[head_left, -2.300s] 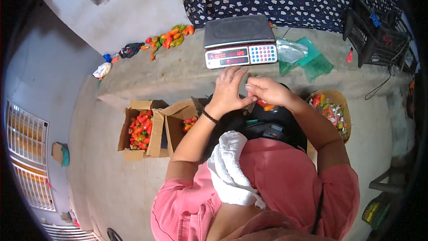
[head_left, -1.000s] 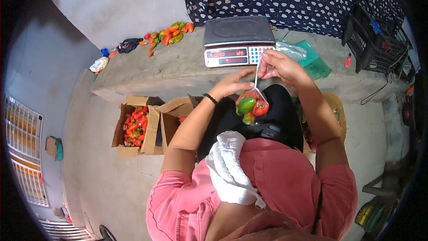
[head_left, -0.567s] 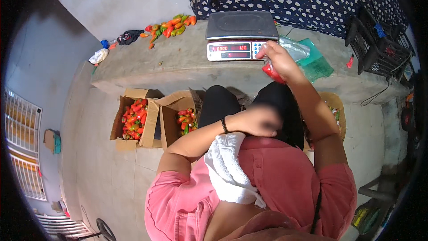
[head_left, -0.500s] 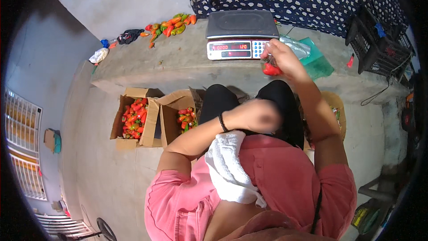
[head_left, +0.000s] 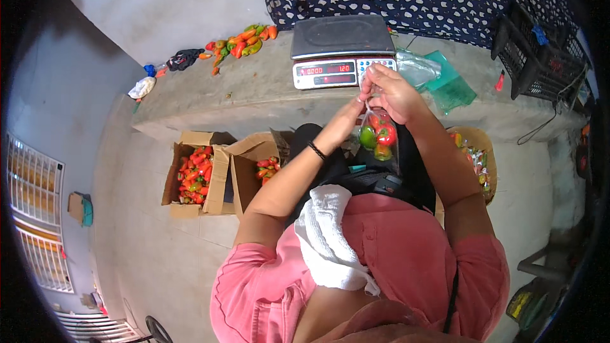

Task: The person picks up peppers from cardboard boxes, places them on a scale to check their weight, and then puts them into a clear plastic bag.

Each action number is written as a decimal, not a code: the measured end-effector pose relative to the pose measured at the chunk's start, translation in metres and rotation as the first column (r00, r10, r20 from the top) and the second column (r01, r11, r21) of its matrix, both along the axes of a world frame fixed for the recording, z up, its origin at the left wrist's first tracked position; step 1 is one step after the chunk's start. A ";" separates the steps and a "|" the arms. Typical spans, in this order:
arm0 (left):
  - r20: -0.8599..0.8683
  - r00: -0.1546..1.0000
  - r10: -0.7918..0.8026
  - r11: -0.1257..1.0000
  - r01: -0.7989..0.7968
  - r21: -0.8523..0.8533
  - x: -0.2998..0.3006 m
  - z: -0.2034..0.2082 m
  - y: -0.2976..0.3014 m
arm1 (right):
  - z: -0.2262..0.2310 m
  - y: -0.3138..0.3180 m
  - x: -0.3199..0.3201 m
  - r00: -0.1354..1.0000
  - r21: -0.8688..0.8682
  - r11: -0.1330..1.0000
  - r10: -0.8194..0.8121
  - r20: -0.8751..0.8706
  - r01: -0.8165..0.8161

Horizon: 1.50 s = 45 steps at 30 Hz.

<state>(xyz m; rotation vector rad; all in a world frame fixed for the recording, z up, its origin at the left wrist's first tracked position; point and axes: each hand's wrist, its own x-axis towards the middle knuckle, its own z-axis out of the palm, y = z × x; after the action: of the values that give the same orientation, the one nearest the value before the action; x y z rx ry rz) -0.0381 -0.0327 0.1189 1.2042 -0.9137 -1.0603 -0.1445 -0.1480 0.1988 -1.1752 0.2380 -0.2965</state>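
A small transparent plastic bag of peppers (head_left: 383, 134), red and green ones, hangs over my lap just short of the ledge. Its twisted neck is pinched high up by my right hand (head_left: 395, 94), whose fingers are closed. My left hand (head_left: 342, 126) is closed at the same neck from the left side, fingertips close to the right hand's. Just beyond the hands stands a digital scale (head_left: 343, 39) with a dark platform, its lit display facing me. The platform bears no load.
Loose peppers (head_left: 244, 42) lie at the ledge's far left. Right of the scale are plastic bags (head_left: 452, 82) and a black crate (head_left: 540, 57). Below the ledge, a cardboard box (head_left: 181, 206) and a second box (head_left: 244, 181) hold peppers; a round container (head_left: 486, 159) holds small bagged items.
My right hand has brought the bag nearer and slightly left, off the scale's front. My left hand has risen from my lap and joined it at the bag's neck.
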 end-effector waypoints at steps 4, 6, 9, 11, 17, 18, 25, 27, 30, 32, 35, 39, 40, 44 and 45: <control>0.638 0.740 0.214 0.976 -0.179 -0.120 -0.045 0.013 0.013 | 0.006 0.008 -0.002 0.988 -0.069 0.997 -0.052 -0.147 0.043; 0.834 0.480 0.270 0.962 -0.103 -0.252 -0.068 0.025 0.027 | -0.014 -0.006 -0.005 0.995 -0.163 0.987 -0.022 -0.102 0.005; 0.798 0.599 0.067 0.998 -0.051 -0.045 -0.062 0.026 0.040 | -0.024 -0.010 -0.009 0.993 -0.334 0.938 0.062 -0.098 -0.091; 0.659 0.747 -0.086 0.994 0.022 0.105 -0.052 0.036 0.049 | -0.027 -0.005 -0.011 0.987 -0.366 0.917 0.133 -0.093 -0.158; 0.754 0.651 -0.086 0.995 0.015 0.100 -0.009 0.033 0.036 | -0.016 0.014 -0.015 0.967 -0.312 0.917 0.222 -0.122 -0.249; 0.777 0.625 -0.075 0.997 0.025 0.076 -0.002 0.025 0.034 | -0.014 0.017 -0.015 0.957 -0.304 0.912 0.233 -0.173 -0.276; 0.611 0.791 0.038 0.972 -0.172 0.162 0.018 0.024 0.030 | -0.028 0.017 -0.027 0.994 -0.194 0.978 0.067 -0.088 -0.083; 0.526 0.850 -0.006 0.968 -0.127 0.216 0.019 0.025 0.028 | -0.030 0.022 -0.033 0.995 -0.123 0.989 0.069 -0.070 -0.077; 0.272 0.962 0.040 0.981 -0.090 0.174 0.022 0.005 0.026 | -0.035 0.037 -0.039 0.988 0.059 0.987 0.153 0.004 -0.153; 0.136 0.990 0.028 0.991 -0.045 0.125 0.020 0.011 0.028 | -0.040 0.048 -0.043 0.969 0.196 0.949 0.236 0.079 -0.247; -0.067 0.998 -0.008 0.998 0.012 0.056 0.023 0.012 0.031 | -0.053 0.053 -0.048 0.942 0.259 0.906 0.327 0.071 -0.334; -0.117 0.991 -0.063 0.998 0.065 0.011 0.026 0.020 0.041 | -0.083 0.040 -0.049 0.902 0.297 0.856 0.429 0.051 -0.424; -0.088 0.992 -0.087 0.996 0.086 -0.020 0.025 0.024 0.043 | -0.086 0.038 -0.048 0.888 0.317 0.833 0.454 0.077 -0.453; -0.061 0.998 -0.012 1.000 0.012 0.002 0.013 0.035 0.046 | -0.087 0.040 -0.048 0.898 0.300 0.848 0.432 0.084 -0.437; -0.029 0.998 0.049 0.999 -0.049 0.008 0.014 0.033 0.045 | -0.084 0.043 -0.048 0.901 0.265 0.862 0.423 0.092 -0.432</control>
<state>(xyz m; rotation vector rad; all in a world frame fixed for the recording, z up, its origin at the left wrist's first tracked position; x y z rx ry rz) -0.0239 0.0119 0.1524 1.2080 -0.8546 -1.0403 -0.1928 -0.1054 0.1148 -0.9103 -0.0149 0.1114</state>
